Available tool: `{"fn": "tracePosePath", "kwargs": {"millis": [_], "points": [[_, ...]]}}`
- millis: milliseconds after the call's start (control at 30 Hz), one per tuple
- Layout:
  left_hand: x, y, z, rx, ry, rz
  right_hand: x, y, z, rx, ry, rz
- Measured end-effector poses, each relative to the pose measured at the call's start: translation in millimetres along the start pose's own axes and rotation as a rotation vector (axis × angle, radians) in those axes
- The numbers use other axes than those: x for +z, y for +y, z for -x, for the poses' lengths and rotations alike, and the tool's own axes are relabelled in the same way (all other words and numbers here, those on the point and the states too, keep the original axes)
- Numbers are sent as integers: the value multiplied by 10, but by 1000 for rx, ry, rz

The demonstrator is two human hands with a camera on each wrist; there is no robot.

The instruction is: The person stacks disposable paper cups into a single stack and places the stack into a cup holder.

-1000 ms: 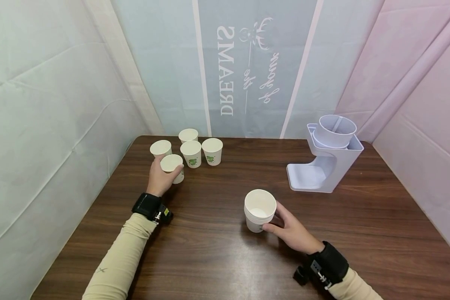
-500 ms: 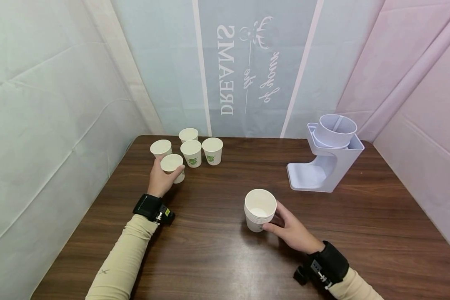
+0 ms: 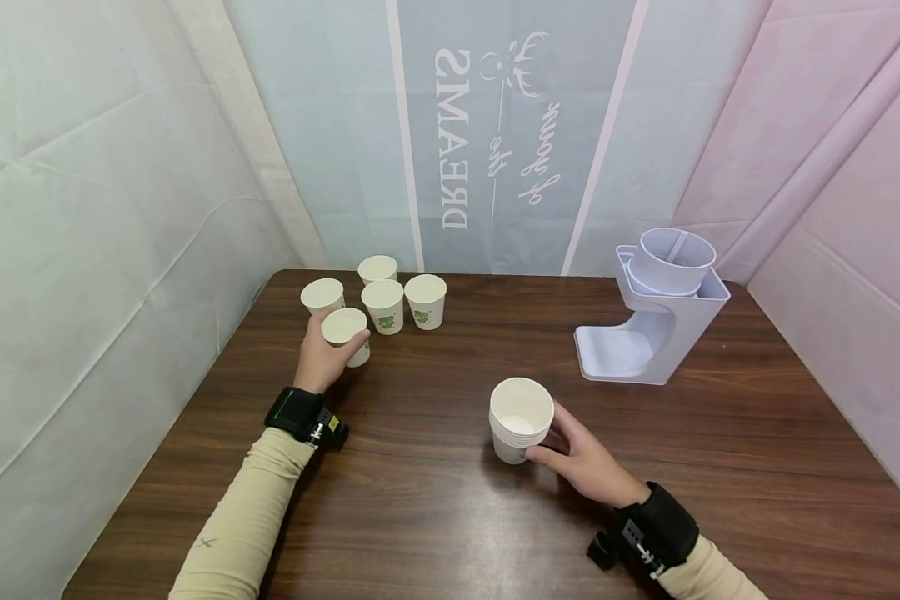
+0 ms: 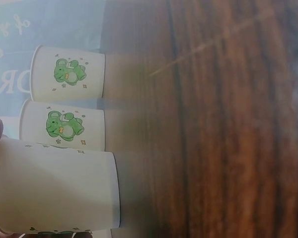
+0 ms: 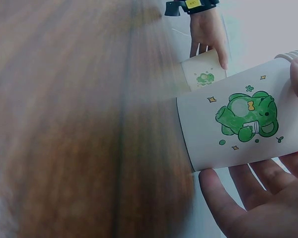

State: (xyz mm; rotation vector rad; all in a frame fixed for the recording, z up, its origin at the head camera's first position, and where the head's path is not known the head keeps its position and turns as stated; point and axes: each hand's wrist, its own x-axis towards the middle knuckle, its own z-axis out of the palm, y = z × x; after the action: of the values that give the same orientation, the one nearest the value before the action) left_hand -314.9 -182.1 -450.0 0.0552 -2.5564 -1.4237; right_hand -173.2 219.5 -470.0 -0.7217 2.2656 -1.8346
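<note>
In the head view my left hand (image 3: 321, 357) grips a white paper cup (image 3: 347, 327) at the far left of the table, thumb on its right side. Its bare side and lower edge show in the left wrist view, where the held paper cup (image 4: 54, 186) overlaps its neighbours. My right hand (image 3: 591, 462) holds a nested stack of paper cups (image 3: 517, 421) from the right, near the middle. The right wrist view shows a green bear print on the stack's outer cup (image 5: 233, 116), with thumb and fingers around it.
Just behind the left hand stand several more paper cups (image 3: 382, 307), mouths up. A pale lavender stand (image 3: 671, 333) with a round funnel-like cup (image 3: 671, 262) on top is at the back right. A printed curtain hangs behind the brown wooden table (image 3: 435, 517).
</note>
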Motion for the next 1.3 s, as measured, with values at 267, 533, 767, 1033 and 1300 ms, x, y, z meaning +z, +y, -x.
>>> {"fn": "tracePosePath", "kwargs": {"millis": [267,533,767,1033,1300], "points": [[-20,19,34,1,-7,-6,4,-9,9,7,5,-3],[-63,90,86,-26,-29,-13,-1,-13,2,-6,4,6],[-88,154,148,-19,-42,-36,-1,-13,0,-5,10,25],[-95,223,234,19,-67,-26,-2,-9,-4,-9,7,25],[-77,337,332,35,-103,-35,0,-6,0,-7,13,35]]}}
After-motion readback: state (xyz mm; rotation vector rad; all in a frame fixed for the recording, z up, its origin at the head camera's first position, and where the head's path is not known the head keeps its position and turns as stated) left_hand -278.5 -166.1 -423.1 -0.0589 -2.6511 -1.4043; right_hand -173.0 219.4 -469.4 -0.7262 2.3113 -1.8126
